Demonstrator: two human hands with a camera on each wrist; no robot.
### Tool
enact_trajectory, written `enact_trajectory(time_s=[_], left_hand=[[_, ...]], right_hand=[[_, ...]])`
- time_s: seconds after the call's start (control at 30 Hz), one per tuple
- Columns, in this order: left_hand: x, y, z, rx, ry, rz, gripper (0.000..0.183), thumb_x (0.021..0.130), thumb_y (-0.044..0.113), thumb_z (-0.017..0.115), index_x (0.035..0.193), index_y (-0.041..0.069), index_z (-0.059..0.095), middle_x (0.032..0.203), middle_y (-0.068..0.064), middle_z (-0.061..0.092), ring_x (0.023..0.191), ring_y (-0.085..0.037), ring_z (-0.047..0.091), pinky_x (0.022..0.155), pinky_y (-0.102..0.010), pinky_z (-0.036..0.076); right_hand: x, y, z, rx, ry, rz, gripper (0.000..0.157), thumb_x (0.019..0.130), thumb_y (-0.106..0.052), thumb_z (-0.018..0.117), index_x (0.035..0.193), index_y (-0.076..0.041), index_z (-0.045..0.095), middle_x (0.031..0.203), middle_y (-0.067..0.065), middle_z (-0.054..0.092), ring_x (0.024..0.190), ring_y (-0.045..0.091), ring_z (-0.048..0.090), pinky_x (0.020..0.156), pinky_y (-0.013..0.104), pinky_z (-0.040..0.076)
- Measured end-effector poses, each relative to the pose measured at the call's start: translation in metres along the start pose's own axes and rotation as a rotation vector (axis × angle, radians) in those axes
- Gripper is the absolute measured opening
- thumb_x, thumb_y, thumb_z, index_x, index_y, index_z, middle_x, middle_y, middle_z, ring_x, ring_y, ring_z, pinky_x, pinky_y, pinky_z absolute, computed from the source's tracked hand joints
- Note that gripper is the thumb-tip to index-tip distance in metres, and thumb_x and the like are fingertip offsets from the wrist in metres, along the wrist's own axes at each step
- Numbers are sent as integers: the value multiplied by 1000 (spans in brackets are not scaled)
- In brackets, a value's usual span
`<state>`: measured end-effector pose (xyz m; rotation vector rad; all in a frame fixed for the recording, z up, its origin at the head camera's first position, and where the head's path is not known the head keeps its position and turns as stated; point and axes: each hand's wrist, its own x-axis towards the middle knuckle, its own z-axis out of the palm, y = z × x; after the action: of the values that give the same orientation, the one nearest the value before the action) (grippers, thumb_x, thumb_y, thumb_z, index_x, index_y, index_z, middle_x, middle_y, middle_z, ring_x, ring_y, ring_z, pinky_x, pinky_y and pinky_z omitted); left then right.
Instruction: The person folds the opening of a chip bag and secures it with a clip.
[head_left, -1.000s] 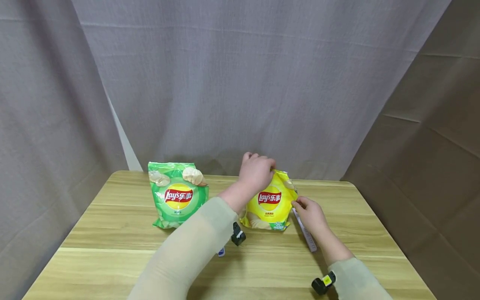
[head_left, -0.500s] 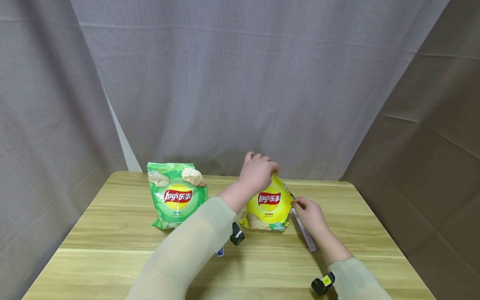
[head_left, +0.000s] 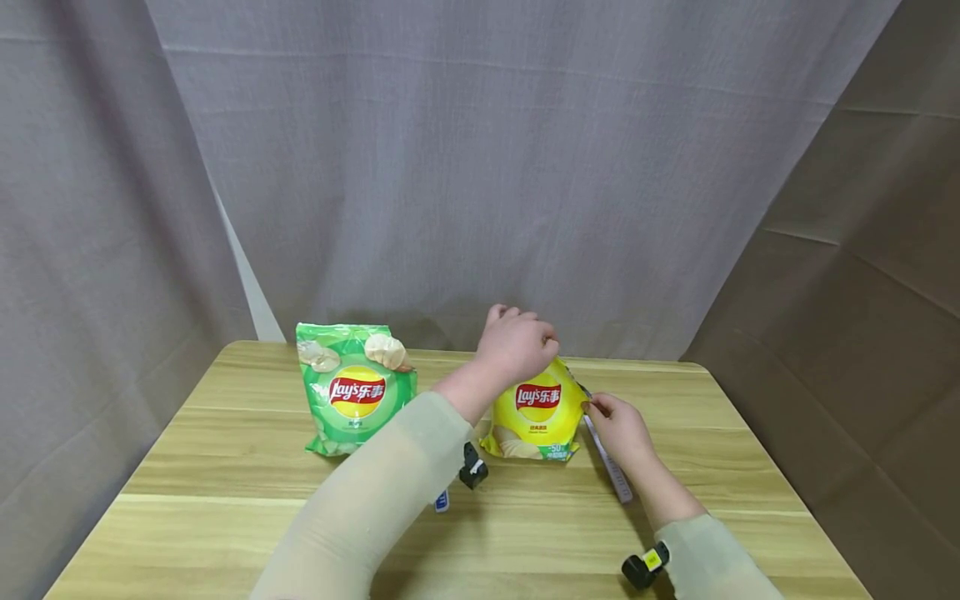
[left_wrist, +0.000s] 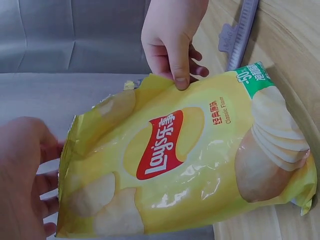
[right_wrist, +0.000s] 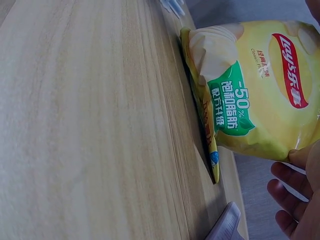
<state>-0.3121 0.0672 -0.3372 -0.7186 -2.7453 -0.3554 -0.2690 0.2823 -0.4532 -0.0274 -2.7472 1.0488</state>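
A yellow Lay's chip bag (head_left: 537, 417) stands on the wooden table, its front toward me. My left hand (head_left: 517, 343) holds it along the top edge; in the left wrist view that hand (left_wrist: 22, 175) has its fingers reaching behind the edge. At the bag's right side, my right hand (head_left: 622, 429) pinches the border, thumb on the front and the other fingers curled behind. By the bag's lower right lies a long lilac ridged strip (head_left: 609, 462), with a small side tab showing in the left wrist view. The bag's back is hidden.
A green Lay's chip bag (head_left: 358, 392) stands to the left. Partly under my left forearm is a small blue-and-white thing (head_left: 442, 502). A grey curtain (head_left: 480, 167) hangs behind the table (head_left: 225, 517), and a brown one (head_left: 847, 333) at the right.
My left hand has shifted slightly right and down along the yellow bag's top. The bag's upper right corner, visible earlier, has bent back out of sight. The right hand keeps its place.
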Motion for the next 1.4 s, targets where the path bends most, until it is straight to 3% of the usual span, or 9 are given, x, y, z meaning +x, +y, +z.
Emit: enact_trajectory(time_s=[0.13, 0.3, 0.6, 1.0, 1.2, 1.3, 1.4], left_hand=[[-1, 2, 1, -16, 3, -9, 29, 99, 50, 53, 111, 32, 72, 112, 12, 67, 112, -16, 55, 113, -48, 22], [-2, 2, 1, 19, 4, -22, 26, 96, 50, 59, 111, 31, 69, 111, 11, 65, 108, -16, 54, 114, -48, 21], [-3, -2, 0, 108, 6, -77, 30, 92, 54, 61, 103, 27, 70, 110, 7, 63, 117, -21, 50, 117, -51, 15], [-3, -3, -2, 150, -9, -88, 28, 94, 49, 62, 112, 30, 71, 121, 5, 60, 125, -23, 45, 117, -52, 17], [-4, -4, -2, 151, 21, -74, 23, 95, 46, 64, 109, 31, 73, 115, 6, 60, 123, -22, 46, 117, -52, 18], [-4, -5, -1, 147, 32, -68, 21, 95, 44, 65, 108, 31, 73, 114, 7, 60, 123, -21, 46, 116, -51, 18], [-4, -6, -1, 147, 37, -64, 20, 95, 44, 65, 108, 31, 74, 114, 7, 60, 122, -20, 46, 116, -50, 19]], right_hand=[[0, 0, 0, 3, 7, -15, 26, 100, -18, 57, 114, 2, 69, 113, 20, 69, 109, 36, 62, 95, 52, 47], [0, 0, 0, 3, 11, -18, 27, 100, -16, 57, 116, 2, 68, 114, 20, 69, 109, 35, 62, 96, 51, 47], [1, 2, 0, -19, 9, -13, 28, 101, -20, 57, 118, -1, 69, 113, 18, 69, 108, 33, 61, 92, 51, 48], [2, 8, 1, -34, 8, -47, 28, 100, -20, 56, 120, -3, 69, 110, 16, 68, 101, 31, 61, 86, 48, 49], [0, 9, 0, 16, -27, -47, 34, 103, -16, 45, 127, -2, 64, 128, 18, 62, 119, 36, 55, 99, 53, 43], [-1, 9, 0, 29, -29, -48, 38, 105, -22, 41, 129, -1, 62, 135, 17, 58, 129, 37, 49, 107, 54, 38], [-1, 7, 0, 18, -25, -63, 39, 106, -28, 44, 128, -2, 63, 129, 16, 60, 120, 35, 55, 100, 51, 43]])
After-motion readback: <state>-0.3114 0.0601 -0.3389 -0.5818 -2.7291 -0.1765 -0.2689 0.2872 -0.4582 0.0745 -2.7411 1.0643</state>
